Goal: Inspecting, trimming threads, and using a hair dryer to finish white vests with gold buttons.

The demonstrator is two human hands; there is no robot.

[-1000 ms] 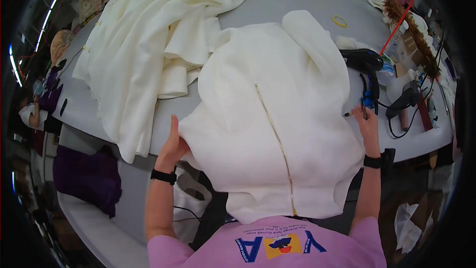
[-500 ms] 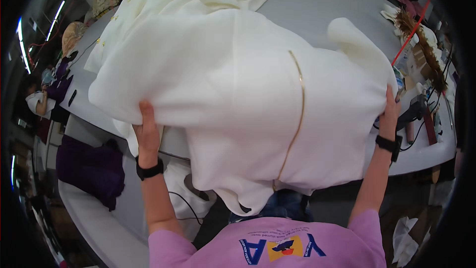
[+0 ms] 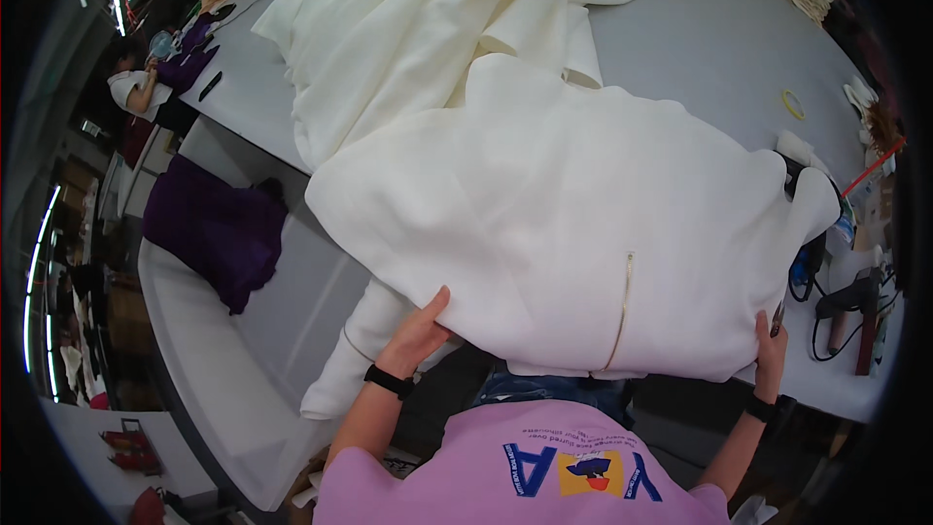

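A white garment (image 3: 544, 204) with a gold-toned zipper (image 3: 624, 316) is spread over the front edge of the grey table and hangs toward my lap. My left hand (image 3: 418, 335) grips its lower left edge, thumb on top and fingers hidden beneath. At the lower right edge, my right hand (image 3: 770, 358) is closed on the same garment. By its fingertips shows a small dark object (image 3: 777, 319) too small to name. A white sleeve-like length of cloth (image 3: 360, 350) hangs beside my left hand; whether it belongs to the garment, I cannot tell.
Cream garments (image 3: 389, 49) with gold buttons lie heaped behind. Purple cloth (image 3: 219, 233) rests on a lower surface at left, near a seated person (image 3: 136, 89). A yellow ring (image 3: 793, 104) and a black corded tool (image 3: 850, 299) are at right, beside a red rod (image 3: 875, 167).
Both hands have come down and closer to my body, drawing the garment's near edge with them. It was lifted and billowing before; now it lies flatter. The view has shifted too.
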